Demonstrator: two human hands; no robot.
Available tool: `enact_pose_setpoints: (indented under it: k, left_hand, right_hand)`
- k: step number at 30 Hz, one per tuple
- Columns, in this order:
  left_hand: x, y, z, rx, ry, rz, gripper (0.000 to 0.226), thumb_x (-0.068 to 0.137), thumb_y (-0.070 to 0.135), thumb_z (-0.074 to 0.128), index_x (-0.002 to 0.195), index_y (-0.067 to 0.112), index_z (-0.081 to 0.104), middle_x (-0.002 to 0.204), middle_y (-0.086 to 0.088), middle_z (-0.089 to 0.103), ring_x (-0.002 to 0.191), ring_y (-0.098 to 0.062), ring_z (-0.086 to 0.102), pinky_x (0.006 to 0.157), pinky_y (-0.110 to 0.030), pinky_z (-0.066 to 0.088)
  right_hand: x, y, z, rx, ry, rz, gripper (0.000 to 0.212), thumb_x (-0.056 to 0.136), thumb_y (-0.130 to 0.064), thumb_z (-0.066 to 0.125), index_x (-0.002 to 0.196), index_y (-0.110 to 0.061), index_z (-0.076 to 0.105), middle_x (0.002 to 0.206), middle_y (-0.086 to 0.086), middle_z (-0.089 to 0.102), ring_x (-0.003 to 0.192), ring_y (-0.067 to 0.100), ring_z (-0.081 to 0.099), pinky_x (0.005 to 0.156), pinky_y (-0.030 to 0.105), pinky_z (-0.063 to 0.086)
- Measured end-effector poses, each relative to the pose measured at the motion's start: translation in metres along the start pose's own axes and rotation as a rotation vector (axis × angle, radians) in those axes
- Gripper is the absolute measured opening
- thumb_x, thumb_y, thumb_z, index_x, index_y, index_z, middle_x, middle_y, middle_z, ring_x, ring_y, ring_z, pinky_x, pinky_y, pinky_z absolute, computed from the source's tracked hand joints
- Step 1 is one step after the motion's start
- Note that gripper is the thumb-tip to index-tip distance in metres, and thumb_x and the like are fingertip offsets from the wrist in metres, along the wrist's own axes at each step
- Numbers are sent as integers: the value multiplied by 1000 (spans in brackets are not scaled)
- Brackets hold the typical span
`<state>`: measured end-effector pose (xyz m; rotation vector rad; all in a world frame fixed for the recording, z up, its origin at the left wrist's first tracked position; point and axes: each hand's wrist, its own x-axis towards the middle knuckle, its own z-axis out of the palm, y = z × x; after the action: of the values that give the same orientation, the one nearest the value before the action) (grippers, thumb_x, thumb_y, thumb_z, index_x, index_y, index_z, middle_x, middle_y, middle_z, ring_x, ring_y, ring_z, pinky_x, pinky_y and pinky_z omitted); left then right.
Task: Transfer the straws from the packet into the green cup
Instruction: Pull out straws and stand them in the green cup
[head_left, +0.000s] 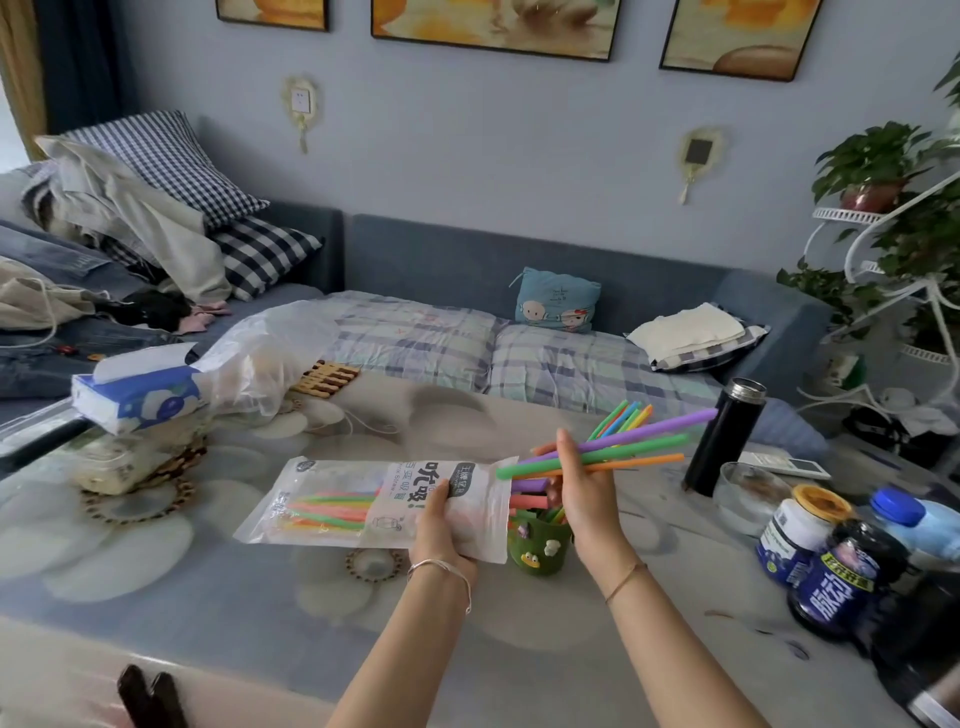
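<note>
My left hand (441, 530) grips the clear straw packet (363, 504) near its open right end and holds it level above the table. Several coloured straws still lie inside the packet. My right hand (582, 493) grips a bunch of straws (634, 447), purple, green and orange, which point up and to the right, just outside the packet's mouth. The green cup (537, 545) with small stuck-on figures stands below, between my two hands. A few straws stand in the cup, and their tips show behind my right hand.
A black flask (724, 436), a glass bowl (748, 493) and several bottles and jars (831, 566) crowd the table's right side. A tissue pack (135, 395) and a plastic bag (260, 364) sit at the left. A sofa runs behind the table.
</note>
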<state>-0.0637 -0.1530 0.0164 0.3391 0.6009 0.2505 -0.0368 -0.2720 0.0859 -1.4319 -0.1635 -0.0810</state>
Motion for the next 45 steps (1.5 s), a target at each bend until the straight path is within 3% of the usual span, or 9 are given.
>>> enact_pose_setpoints:
  k: [3, 6, 10, 16, 19, 27, 33, 40, 45]
  left_hand:
    - [10, 2, -6, -24, 48, 15, 60, 77, 28, 77, 133, 13, 60, 131, -8, 67, 122, -29, 63, 105, -51, 49]
    - [18, 7, -11, -42, 84, 36, 61, 77, 28, 77, 133, 15, 59, 130, -6, 67, 119, -26, 65, 104, -49, 49]
    - [28, 12, -17, -43, 105, 48, 60, 80, 30, 75, 136, 15, 58, 132, -5, 66, 120, -25, 64, 104, -46, 50]
    - [41, 10, -22, -10, 113, 60, 58, 79, 31, 75, 133, 16, 60, 131, -4, 67, 119, -24, 64, 104, -44, 50]
    - [44, 7, -23, -5, 120, 60, 57, 80, 29, 75, 133, 16, 60, 130, -4, 67, 119, -23, 64, 102, -42, 51]
    - [50, 0, -28, 10, 119, 48, 82, 54, 34, 84, 131, 17, 61, 125, -4, 70, 115, -26, 67, 102, -50, 51]
    - [52, 3, -32, 7, 67, 48, 83, 53, 35, 85, 131, 18, 62, 128, -5, 69, 119, -28, 65, 104, -56, 48]
    - [43, -1, -27, 7, 81, 64, 94, 42, 33, 86, 131, 17, 61, 127, -6, 69, 117, -28, 66, 102, -58, 48]
    - [35, 0, -22, -4, 81, 75, 94, 41, 33, 86, 130, 18, 61, 125, -4, 70, 115, -27, 67, 102, -57, 49]
  right_hand:
    - [9, -4, -12, 2, 34, -61, 41, 97, -31, 43, 84, 4, 61, 40, -8, 56, 31, 2, 41, 32, 13, 29]
    - [21, -9, -28, 55, 90, -82, 38, 97, -30, 43, 92, 3, 59, 60, -3, 61, 42, 0, 56, 40, 11, 41]
    - [40, -14, -49, 130, 164, -106, 33, 97, -30, 44, 84, -2, 57, 77, 6, 63, 59, 5, 69, 55, 17, 55]
    - [61, -7, -72, -122, 299, -241, 38, 96, -33, 46, 63, -19, 59, 56, -7, 65, 55, -4, 61, 58, 16, 49]
    - [63, 0, -71, -449, 227, -232, 42, 96, -35, 45, 60, -15, 52, 50, -3, 50, 41, 4, 52, 38, 14, 36]
    - [73, 42, -61, -717, -84, 15, 36, 86, -35, 62, 91, 0, 68, 79, 12, 68, 61, 17, 59, 52, 23, 43]
    - [72, 47, -68, -715, 33, -48, 27, 79, -35, 71, 66, -13, 62, 61, -1, 63, 59, 18, 62, 50, 24, 45]
    - [69, 49, -66, -759, 28, -42, 24, 83, -32, 67, 77, -10, 60, 60, -5, 58, 51, 7, 56, 43, 16, 38]
    - [55, 47, -68, -504, 74, 119, 33, 79, -31, 72, 85, -15, 44, 69, 6, 65, 48, 15, 59, 38, 18, 41]
